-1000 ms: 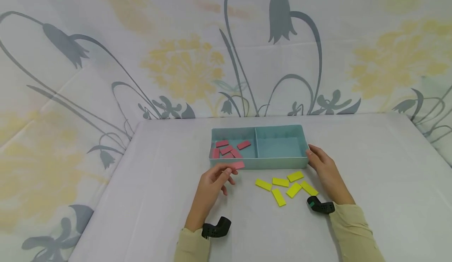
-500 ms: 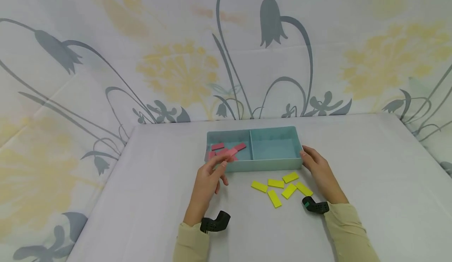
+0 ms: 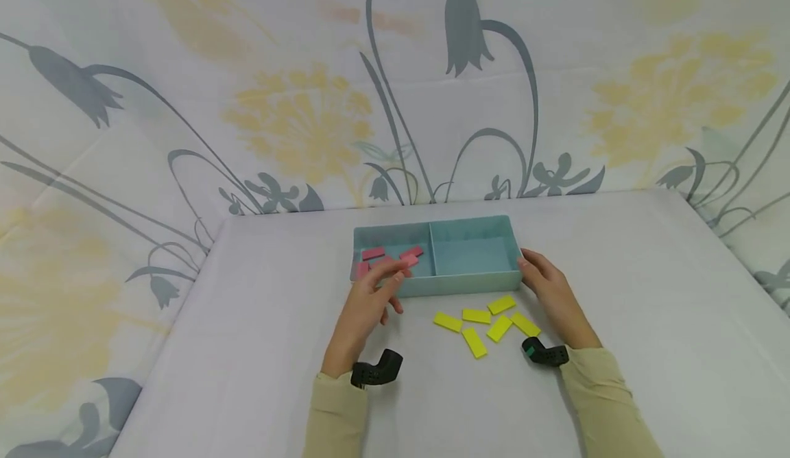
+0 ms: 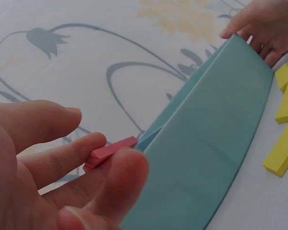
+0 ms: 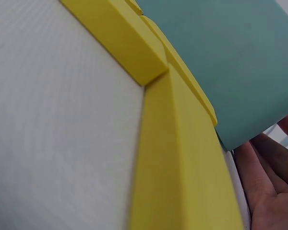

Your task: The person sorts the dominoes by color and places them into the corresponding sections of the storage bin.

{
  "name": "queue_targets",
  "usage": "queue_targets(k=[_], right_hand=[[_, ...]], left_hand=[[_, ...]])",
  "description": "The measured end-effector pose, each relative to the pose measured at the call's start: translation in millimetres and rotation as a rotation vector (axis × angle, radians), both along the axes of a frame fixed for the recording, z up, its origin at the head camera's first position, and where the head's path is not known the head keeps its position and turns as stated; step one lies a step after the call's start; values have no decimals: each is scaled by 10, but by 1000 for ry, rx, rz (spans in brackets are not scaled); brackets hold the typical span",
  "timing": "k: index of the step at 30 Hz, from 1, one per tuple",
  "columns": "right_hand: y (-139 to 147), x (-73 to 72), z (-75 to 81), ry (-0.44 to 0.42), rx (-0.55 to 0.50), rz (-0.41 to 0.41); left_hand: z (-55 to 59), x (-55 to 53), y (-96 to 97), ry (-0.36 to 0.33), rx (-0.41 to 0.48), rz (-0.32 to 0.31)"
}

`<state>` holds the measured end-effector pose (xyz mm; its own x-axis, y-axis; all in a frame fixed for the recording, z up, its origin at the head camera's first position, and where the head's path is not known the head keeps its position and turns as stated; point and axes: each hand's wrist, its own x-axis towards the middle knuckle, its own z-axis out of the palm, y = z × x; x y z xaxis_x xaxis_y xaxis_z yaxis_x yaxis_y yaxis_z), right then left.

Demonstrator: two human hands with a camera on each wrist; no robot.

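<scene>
While my right hand holds the right end of the blue box, thumb up at the rim and fingers along the outside, my left hand reaches over the near side into the left compartment. Its fingers are loosely spread, the thumb standing off from the index finger, and I see no pinch on anything. One pink block lies right at the fingertips, up against other pink blocks in that compartment; whether skin and block touch (my thumb gets in the way in the left wrist view) I cannot tell.

I take the step in hand to be letting that pink block go, with pink sorted to the left of the divider. No pink shows outside the box, so that colour looks about finished. Six yellow blocks lie on the surface in front of the box, and no block shows in the right compartment, so I'd guess they belong there.

Next, my left hand should lift away without snagging the rim, then pinch a yellow block by its edges and carry it right of the divider. My right hand could keep the box from sliding meanwhile.
</scene>
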<state>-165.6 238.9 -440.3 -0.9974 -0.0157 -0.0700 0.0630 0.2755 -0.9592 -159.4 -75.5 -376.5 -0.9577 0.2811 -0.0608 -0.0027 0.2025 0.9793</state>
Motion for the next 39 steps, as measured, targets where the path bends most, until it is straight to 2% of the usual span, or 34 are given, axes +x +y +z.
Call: queue_targets(k=[4,6,8,15,17,23,31,39], right_hand=[[-9,3,1,3,12,-4],[-10,6,0,9,14,-7],[-9,8,3,13,23,-5],[-5,21,-3,3,21,-12],[-2,26,-5,4,22,-13],[17,34,-12,13,30,1],[17,9,-18,8,19,6],[-3,-12,22,5,16,8]], left_hand=[[122,39,59,-45,-33,-27],[147,52,101,-46,-45,-29],[122,43,146,-42,-52,-30],[-166,-90,301,46,-110,-39],[-188,-100,337,60,-135,-29],[-183,-97,392,51,-171,-1],[-189,-124,362,-13,-186,34],[-173,-146,305,5,-183,23]])
